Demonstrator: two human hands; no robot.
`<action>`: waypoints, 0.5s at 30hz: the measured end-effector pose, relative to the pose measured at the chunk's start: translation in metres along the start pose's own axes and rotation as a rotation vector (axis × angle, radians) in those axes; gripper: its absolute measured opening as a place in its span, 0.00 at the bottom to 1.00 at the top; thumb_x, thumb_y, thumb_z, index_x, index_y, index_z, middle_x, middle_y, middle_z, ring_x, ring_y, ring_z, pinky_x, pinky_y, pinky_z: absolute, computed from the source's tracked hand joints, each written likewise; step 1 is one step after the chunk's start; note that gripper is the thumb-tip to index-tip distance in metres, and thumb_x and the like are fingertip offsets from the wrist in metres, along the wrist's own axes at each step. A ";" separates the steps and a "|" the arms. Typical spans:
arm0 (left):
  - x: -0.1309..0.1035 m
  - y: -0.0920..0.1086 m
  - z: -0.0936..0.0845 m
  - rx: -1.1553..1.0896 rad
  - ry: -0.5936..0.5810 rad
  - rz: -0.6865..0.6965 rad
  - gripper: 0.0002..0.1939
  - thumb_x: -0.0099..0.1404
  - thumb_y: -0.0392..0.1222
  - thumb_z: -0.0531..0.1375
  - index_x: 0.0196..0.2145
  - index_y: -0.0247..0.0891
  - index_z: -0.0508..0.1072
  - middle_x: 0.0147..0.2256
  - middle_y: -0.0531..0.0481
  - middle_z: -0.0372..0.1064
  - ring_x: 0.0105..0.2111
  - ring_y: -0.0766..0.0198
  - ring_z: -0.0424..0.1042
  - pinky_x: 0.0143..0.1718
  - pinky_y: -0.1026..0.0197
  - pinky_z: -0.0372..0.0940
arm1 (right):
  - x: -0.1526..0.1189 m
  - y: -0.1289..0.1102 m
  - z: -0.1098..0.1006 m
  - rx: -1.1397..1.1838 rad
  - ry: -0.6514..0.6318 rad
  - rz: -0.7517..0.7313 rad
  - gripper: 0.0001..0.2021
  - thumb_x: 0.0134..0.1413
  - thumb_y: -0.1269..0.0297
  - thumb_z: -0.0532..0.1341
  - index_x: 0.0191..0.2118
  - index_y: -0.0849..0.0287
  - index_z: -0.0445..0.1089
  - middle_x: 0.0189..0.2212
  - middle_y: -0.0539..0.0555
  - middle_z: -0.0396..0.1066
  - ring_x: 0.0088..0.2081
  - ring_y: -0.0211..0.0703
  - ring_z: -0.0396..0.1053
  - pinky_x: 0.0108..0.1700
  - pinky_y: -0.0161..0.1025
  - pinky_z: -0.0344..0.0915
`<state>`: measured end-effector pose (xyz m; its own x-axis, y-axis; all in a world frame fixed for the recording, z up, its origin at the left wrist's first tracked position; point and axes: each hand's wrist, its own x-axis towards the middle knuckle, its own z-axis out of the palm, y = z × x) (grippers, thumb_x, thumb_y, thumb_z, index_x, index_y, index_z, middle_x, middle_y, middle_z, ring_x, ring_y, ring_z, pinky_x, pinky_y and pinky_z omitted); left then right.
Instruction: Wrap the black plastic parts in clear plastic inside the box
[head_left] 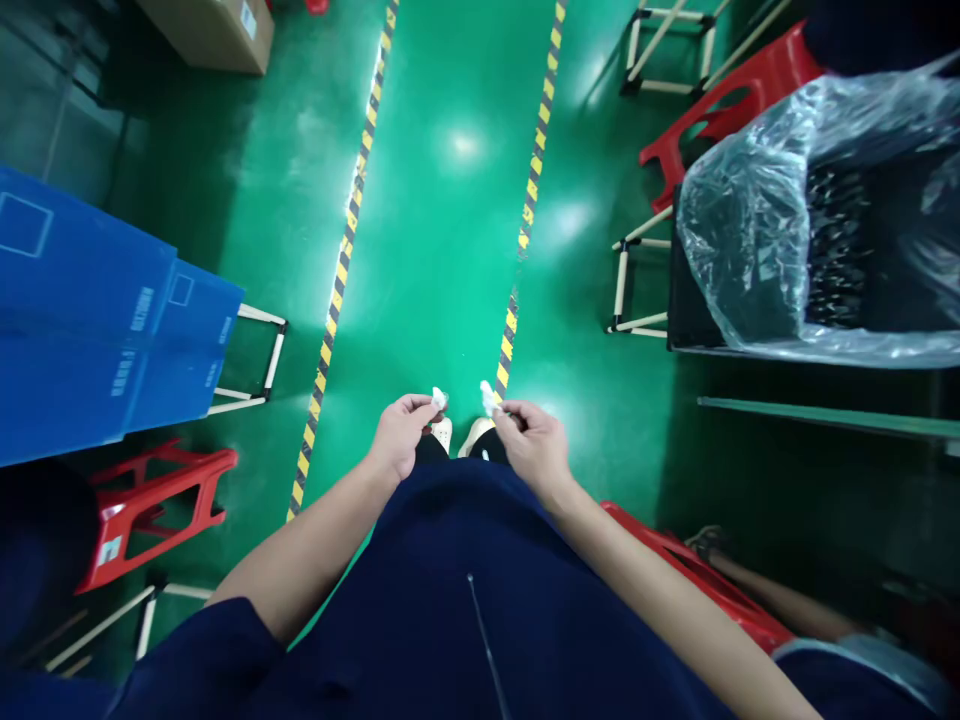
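Observation:
My left hand [403,432] is closed, pinching a small crumpled white piece [439,398] between thumb and fingertips. A second white piece [488,397] sticks up from the closed fingers of my right hand [534,445]. Both hands are held apart in front of my dark blue top, above my light shoes. A gap shows between the two white pieces, with green floor behind them. What the pieces are made of is too small to tell.
Yellow-black tape lines [337,290] run along the green floor [450,250]. Blue boxes [82,310] and a red stool [165,505] are at the left. At the right are a plastic-lined black bin [750,230], another red stool [739,95] and a person's leg [787,595].

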<state>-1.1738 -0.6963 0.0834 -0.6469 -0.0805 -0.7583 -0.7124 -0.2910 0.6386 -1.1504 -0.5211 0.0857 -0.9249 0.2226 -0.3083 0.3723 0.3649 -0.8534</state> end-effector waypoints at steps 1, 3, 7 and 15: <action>0.004 0.003 0.002 0.001 0.012 0.013 0.14 0.44 0.41 0.71 0.28 0.36 0.73 0.28 0.48 0.75 0.28 0.67 0.71 0.30 0.64 0.59 | 0.008 -0.005 0.010 -0.113 -0.020 -0.101 0.11 0.54 0.57 0.60 0.31 0.58 0.74 0.17 0.46 0.59 0.21 0.35 0.55 0.26 0.36 0.53; 0.013 0.009 0.006 -0.011 0.036 0.041 0.14 0.45 0.40 0.71 0.31 0.36 0.75 0.26 0.49 0.74 0.28 0.66 0.71 0.31 0.63 0.61 | 0.024 -0.013 0.028 -0.304 -0.079 -0.306 0.10 0.56 0.61 0.58 0.32 0.58 0.75 0.20 0.49 0.63 0.24 0.37 0.59 0.30 0.37 0.56; 0.035 0.028 0.011 -0.105 0.063 0.052 0.16 0.46 0.39 0.70 0.36 0.37 0.78 0.32 0.48 0.77 0.31 0.64 0.73 0.35 0.61 0.63 | 0.063 -0.022 0.055 -0.564 -0.217 -0.590 0.12 0.61 0.65 0.54 0.36 0.59 0.75 0.26 0.55 0.68 0.32 0.43 0.64 0.36 0.38 0.58; 0.116 0.102 0.022 -0.147 0.307 -0.008 0.17 0.43 0.42 0.70 0.33 0.35 0.78 0.30 0.49 0.76 0.29 0.67 0.70 0.31 0.63 0.60 | 0.179 -0.056 0.065 -0.480 -0.496 -0.793 0.14 0.62 0.65 0.54 0.49 0.57 0.73 0.33 0.57 0.69 0.36 0.46 0.66 0.43 0.43 0.63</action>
<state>-1.3281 -0.7141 0.0633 -0.5136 -0.3548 -0.7812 -0.6556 -0.4251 0.6241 -1.3421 -0.5603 0.0506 -0.8047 -0.5926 0.0360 -0.4628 0.5881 -0.6633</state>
